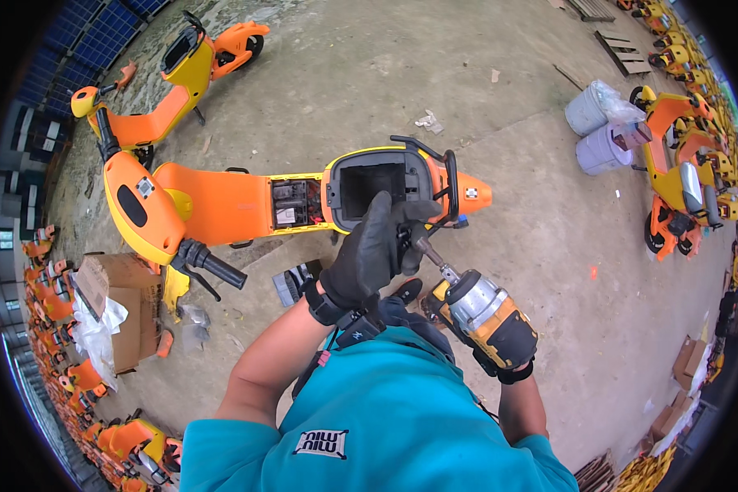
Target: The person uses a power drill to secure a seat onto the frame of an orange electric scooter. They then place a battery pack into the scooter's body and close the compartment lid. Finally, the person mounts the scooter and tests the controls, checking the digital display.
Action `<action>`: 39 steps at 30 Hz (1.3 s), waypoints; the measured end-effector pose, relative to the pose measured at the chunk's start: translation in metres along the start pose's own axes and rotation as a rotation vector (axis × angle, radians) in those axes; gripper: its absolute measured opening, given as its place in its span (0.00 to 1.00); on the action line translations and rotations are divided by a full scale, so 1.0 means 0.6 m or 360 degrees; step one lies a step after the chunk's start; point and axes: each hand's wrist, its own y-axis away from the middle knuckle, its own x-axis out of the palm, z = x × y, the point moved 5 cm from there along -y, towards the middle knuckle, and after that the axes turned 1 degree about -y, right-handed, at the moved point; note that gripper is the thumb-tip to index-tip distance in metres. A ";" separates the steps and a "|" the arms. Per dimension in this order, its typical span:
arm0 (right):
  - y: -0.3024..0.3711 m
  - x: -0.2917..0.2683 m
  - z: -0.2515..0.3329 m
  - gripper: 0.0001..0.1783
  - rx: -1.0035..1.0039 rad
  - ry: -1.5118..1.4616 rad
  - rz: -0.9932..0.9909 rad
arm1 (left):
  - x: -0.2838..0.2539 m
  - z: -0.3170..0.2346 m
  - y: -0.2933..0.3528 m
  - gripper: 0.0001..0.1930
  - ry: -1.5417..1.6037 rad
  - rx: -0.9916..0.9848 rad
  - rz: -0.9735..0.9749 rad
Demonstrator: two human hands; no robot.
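My left hand (359, 261), in a black glove, is over the near side of the scooter's open seat well. Its fingers are bent together at the tip of the driver's bit. Whatever they pinch there is too small and dark to name. My right hand (487, 361), also gloved, holds a yellow and black cordless impact driver (485, 310) with a silver nose. The tool hides most of that hand. Its long bit points up and left toward my left fingers. The orange and yellow scooter (213, 201) stands across in front of me, handlebar to the left, its floor compartment (295, 203) uncovered.
Another scooter (160, 111) stands at the far left. An open cardboard box (135, 307) with plastic wrap sits at the left. Two buckets (603, 152) stand near a scooter (681, 176) on the right. A wooden pallet (621, 53) lies at the far right. Rows of scooters line both sides.
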 end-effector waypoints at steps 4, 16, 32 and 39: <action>0.011 0.029 -0.021 0.25 0.0164 -0.0298 0.0187 | -0.041 0.037 -0.011 0.20 0.0060 0.0103 0.0084; 0.008 0.042 -0.027 0.19 -0.0077 0.0145 -0.0142 | -0.072 0.079 -0.040 0.15 0.0025 -0.0111 0.0005; 0.022 0.067 -0.052 0.24 0.0247 -0.0103 0.0342 | -0.068 0.064 -0.038 0.12 0.0009 -0.0108 0.0018; 0.046 0.093 -0.074 0.22 0.0208 -0.0207 0.0225 | -0.061 0.058 -0.042 0.16 -0.0150 -0.0138 -0.0014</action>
